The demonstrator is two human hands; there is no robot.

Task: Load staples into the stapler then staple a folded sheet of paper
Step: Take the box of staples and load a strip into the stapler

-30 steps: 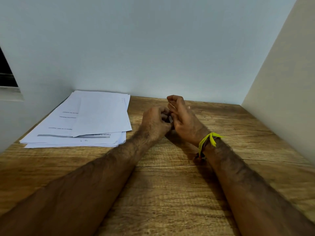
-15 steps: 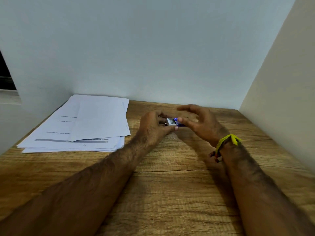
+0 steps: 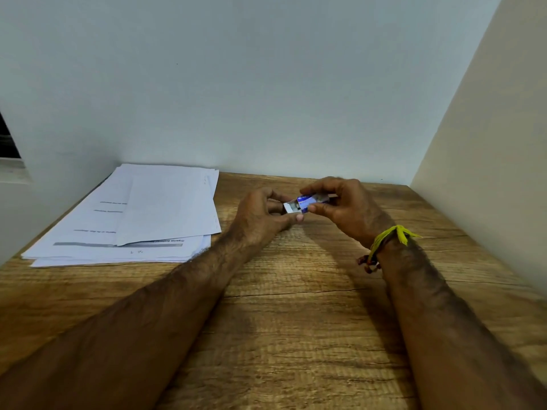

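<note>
A small blue and white staple box [image 3: 306, 202] is held between both hands above the far middle of the wooden table [image 3: 296, 335]. My left hand [image 3: 263, 217] pinches its white inner tray, which sticks out at the box's left end. My right hand [image 3: 346, 207] grips the blue sleeve with thumb and fingers. A stack of white printed paper [image 3: 142, 214] lies at the far left of the table, apart from my hands. No stapler is visible.
A pale wall stands behind the table and a cream side panel [image 3: 488, 173] closes off the right. A yellow thread band [image 3: 387, 236] is tied on my right wrist.
My hands were clasped together; they have separated, showing the staple box. The right hand has shifted right, and the white tray now sticks out of the sleeve on the left.
</note>
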